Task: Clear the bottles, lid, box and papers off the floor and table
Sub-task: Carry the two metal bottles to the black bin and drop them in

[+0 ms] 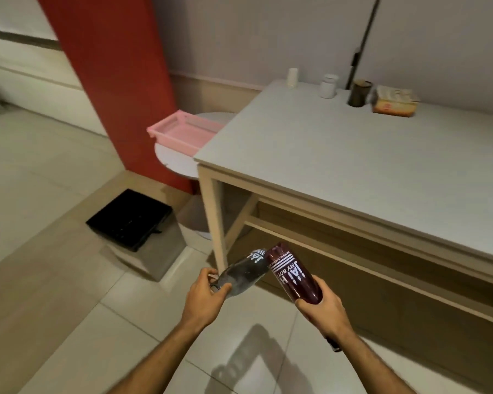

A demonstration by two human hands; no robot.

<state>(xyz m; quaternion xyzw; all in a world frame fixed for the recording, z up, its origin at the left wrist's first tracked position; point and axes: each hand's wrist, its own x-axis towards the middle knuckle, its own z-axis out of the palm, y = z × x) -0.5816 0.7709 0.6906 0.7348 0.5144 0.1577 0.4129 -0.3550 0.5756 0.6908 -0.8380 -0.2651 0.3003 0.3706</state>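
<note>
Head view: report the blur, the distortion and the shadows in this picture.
Head view: wide-angle bending bows the table edges and the red pillar; the far items, such as the white jar and dark cup, are soft; print on the maroon bottle in the right hand stays legible; the left hand grips the clear bottle; a dark shadow falls on the floor tiles.

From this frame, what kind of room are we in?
Probably an office pantry or break room, though that is a guess. A plain table against the wall carries a stack of paper cups and a white jar, and a bin with a black liner stands on the tiled floor.
</note>
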